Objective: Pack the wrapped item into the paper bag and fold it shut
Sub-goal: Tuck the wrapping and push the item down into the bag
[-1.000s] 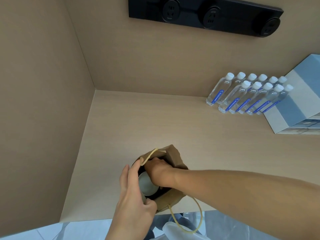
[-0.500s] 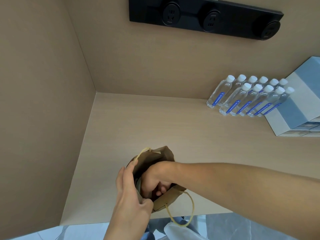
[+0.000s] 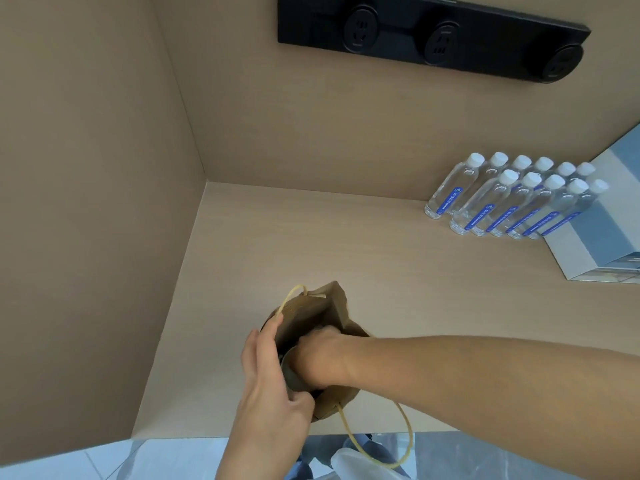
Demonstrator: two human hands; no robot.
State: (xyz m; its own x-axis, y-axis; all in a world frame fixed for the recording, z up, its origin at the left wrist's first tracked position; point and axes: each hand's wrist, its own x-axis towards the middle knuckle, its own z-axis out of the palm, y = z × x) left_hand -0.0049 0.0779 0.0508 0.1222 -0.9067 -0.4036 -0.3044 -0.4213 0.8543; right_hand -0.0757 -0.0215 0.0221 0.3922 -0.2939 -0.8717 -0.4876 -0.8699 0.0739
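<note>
A brown paper bag (image 3: pixel 313 311) with tan cord handles stands open near the front edge of the light wooden counter (image 3: pixel 398 271). My left hand (image 3: pixel 270 386) grips the bag's near left rim and holds its mouth apart. My right hand (image 3: pixel 322 358) reaches down into the mouth, its fingers curled on the wrapped item (image 3: pixel 290 373), a pale greyish rounded shape of which only a sliver shows beside the hand. One handle loop (image 3: pixel 401 441) hangs over the counter's front edge.
Several clear water bottles (image 3: pixel 512 202) with white caps and blue labels stand at the back right, beside stacked blue-and-white boxes (image 3: pixel 602 237). A black socket strip (image 3: pixel 433 32) is on the back wall. A side wall closes the left.
My right hand has pushed the wrapped item deeper into the bag, so less of it shows. My left hand has stayed on the rim, and the bag has shifted slightly.
</note>
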